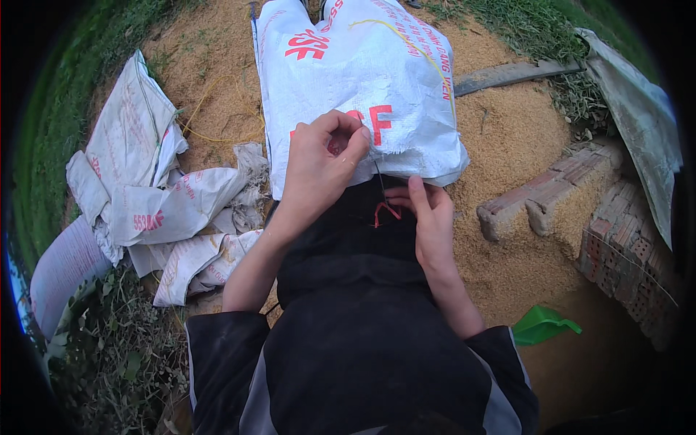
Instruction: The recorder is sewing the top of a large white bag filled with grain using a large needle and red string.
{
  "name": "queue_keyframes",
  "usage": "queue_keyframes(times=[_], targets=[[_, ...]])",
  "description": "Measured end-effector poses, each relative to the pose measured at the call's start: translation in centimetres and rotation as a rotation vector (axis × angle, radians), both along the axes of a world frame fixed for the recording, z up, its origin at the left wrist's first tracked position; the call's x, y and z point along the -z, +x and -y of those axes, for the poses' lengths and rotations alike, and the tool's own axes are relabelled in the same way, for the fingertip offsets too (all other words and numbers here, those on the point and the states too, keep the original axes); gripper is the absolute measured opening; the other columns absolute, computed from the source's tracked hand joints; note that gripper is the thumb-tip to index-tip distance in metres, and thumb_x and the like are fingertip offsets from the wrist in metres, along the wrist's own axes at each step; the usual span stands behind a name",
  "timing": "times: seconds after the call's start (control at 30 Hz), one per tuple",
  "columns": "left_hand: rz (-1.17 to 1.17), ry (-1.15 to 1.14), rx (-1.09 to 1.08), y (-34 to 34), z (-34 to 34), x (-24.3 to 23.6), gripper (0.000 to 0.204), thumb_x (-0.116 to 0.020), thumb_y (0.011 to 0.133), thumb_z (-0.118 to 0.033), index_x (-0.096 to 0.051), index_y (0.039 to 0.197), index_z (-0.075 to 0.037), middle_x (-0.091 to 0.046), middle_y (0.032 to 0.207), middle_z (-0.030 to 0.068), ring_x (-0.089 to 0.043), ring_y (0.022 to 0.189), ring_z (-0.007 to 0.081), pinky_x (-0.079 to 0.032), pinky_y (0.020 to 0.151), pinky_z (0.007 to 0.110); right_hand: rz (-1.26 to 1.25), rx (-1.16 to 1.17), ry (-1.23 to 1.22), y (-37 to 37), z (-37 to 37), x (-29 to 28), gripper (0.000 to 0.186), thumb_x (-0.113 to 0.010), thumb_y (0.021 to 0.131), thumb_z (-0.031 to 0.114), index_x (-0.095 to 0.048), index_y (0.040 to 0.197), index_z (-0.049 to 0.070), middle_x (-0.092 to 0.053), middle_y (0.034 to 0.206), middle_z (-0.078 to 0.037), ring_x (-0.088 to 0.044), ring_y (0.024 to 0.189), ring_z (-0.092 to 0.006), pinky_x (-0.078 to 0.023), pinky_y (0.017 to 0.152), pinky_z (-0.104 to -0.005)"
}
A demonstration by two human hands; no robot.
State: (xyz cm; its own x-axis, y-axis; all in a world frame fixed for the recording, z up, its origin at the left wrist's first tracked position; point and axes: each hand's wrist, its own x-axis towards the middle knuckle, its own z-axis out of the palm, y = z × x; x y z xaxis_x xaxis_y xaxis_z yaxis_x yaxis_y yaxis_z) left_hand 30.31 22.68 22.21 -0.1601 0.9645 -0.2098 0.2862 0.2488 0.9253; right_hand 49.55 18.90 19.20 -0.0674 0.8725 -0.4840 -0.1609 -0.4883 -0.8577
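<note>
A white woven sack [355, 65] with red printing lies across the dark-clad lap [341, 261]. My left hand [322, 163] is curled over the sack's near part, thumb and index finger pinched; what it holds is hidden. A thin dark strand or needle [379, 181] hangs down from the sack's near edge, with a looped red cord [386, 214] at its lower part. My right hand [428, 217] is just right of these, below the sack's corner, fingers bent toward the cord; what is between them cannot be made out.
Crumpled sacks [181, 203] lie at left on husk-covered ground [507, 145]. A yellow string [217, 87] lies above them. At right are bricks [536, 192], a plank [507, 72], a grey sheet [631, 109] and a green plastic piece [544, 322].
</note>
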Motion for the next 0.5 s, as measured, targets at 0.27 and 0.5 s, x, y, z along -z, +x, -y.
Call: queue_keyframes(times=[0.27, 0.5], targets=[[0.159, 0.203, -0.322, -2.0, -3.4, 0.9, 0.016, -0.063, 0.095, -0.013, -0.064, 0.09, 0.002, -0.067, 0.076, 0.0052, -0.057, 0.068, 0.0086, -0.045, 0.064, 0.025, 0.014, 0.083, 0.173, 0.7, -1.3, 1.8, 0.029, -0.06, 0.103, 0.019, -0.064, 0.116, -0.006, -0.072, 0.105, -0.011, -0.069, 0.093, -0.0162, -0.054, 0.083, -0.0289], [0.233, 0.165, -0.39, -4.3, -6.2, 1.4, 0.014, -0.061, 0.097, -0.012, -0.063, 0.094, 0.001, -0.067, 0.083, 0.0052, -0.057, 0.074, 0.0097, -0.046, 0.069, 0.025, 0.007, 0.012, 0.179, 0.9, -1.2, 1.5, 0.028, -0.057, 0.104, 0.019, -0.065, 0.113, -0.007, -0.072, 0.103, -0.01, -0.067, 0.09, -0.0113, -0.051, 0.083, -0.0261]])
